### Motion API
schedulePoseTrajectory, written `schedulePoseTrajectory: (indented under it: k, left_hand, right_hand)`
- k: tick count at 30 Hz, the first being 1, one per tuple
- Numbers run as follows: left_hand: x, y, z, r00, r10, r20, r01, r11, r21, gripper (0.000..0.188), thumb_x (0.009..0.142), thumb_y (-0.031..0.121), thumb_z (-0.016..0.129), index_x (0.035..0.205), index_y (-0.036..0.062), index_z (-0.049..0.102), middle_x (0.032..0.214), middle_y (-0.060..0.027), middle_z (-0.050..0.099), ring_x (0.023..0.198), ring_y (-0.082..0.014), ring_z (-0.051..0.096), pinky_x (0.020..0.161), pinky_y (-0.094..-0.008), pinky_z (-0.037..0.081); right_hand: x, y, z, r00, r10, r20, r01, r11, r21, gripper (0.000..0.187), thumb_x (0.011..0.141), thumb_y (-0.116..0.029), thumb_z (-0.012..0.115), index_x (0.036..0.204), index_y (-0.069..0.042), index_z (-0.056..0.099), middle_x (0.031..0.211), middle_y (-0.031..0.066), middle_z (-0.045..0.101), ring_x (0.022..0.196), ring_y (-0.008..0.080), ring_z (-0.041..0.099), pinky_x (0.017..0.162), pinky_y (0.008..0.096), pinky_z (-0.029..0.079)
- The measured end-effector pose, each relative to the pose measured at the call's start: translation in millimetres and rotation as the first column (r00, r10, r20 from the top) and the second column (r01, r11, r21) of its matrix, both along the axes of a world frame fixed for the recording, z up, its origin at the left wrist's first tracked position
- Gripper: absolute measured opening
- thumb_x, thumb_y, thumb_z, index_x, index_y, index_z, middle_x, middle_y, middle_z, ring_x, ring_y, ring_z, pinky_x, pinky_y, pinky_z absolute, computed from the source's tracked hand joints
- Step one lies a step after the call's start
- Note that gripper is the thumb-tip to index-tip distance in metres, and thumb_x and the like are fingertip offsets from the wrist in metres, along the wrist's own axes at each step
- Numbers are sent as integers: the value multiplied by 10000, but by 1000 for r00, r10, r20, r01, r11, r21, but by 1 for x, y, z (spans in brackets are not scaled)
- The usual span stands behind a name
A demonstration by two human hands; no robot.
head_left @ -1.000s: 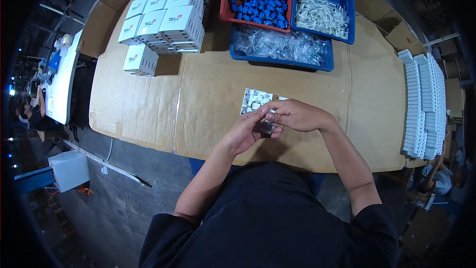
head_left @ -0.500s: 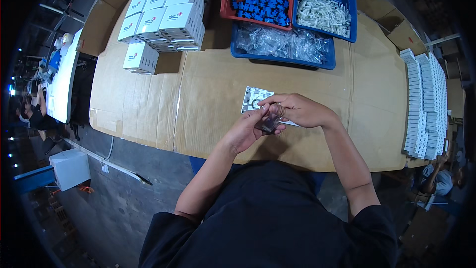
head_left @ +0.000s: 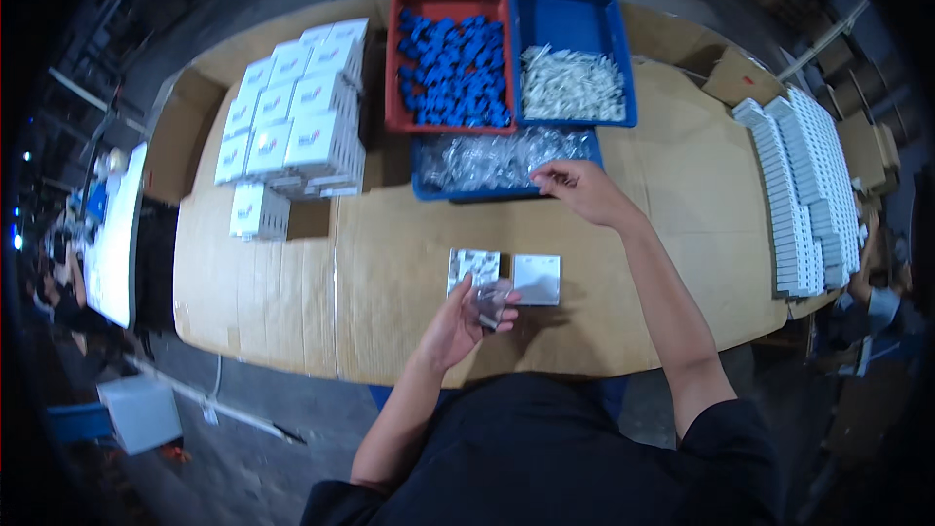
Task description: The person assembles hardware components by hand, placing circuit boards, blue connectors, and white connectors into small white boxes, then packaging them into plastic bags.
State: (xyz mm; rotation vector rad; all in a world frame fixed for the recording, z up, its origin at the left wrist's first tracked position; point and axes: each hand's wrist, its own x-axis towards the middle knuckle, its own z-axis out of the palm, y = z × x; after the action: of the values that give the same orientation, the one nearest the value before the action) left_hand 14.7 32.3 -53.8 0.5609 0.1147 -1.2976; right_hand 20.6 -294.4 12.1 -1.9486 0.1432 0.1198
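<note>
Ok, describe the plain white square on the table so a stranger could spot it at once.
On the cardboard-covered table, look nearer the person than the blue tray of clear plastic pieces. Two squares lie side by side there, beyond the left hand. The plain white square is the right-hand one, its face almost blank, unlike the grey-patterned square beside it.

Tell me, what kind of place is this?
Probably a workshop or factory: there's a red tray holding small blue parts, a big stack of white square pieces, and another person by a white table off to the left.
</note>
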Motion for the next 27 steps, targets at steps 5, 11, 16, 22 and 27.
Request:
schedulePoseTrajectory:
  k: [5,11,16,22,27]
  left_hand:
    - [-3,-6,3,998,-47,29,46,998,37,661,1130,512,302,1429,-25,546,1299,-210,694,1072,-311,729,979,-456,584]
    - [-6,-9,3,994,-80,71,79,997,16,638,1131,499,332,1409,-32,549,1295,-174,704,1083,-268,728,963,-414,591]
    - [-3,-8,-8,995,-88,51,87,996,22,647,1128,504,329,1414,-34,546,1306,-184,696,1091,-296,723,974,-448,578]
    - [-1,-8,-1,989,-107,104,97,990,98,639,1125,512,321,1421,-6,552,1327,-161,687,1099,-272,707,981,-441,559]
    - [-1,-11,3,985,-129,115,116,987,111,628,1129,504,306,1412,7,564,1301,-125,703,1080,-246,708,987,-420,544]
  right_hand:
    - [38,-115,-6,830,-440,343,546,766,-339,233,950,-142,690,1165,-69,742,1009,146,774,925,283,743,806,383,565]
    - [85,-164,15,720,-510,470,693,500,-519,169,943,-161,667,1088,-119,743,1033,122,774,977,343,728,811,464,568]
    - [117,-189,-4,821,-330,465,570,442,-692,134,903,-111,678,1015,-69,739,970,126,733,966,361,702,822,468,553]
    - [130,-197,-4,834,-365,413,542,404,-737,120,872,-78,670,960,-71,751,1022,151,719,995,361,694,863,497,556]
    - [133,-192,10,877,-375,302,449,414,-791,109,862,-81,680,941,-93,754,1087,156,708,1040,364,685,885,497,562]
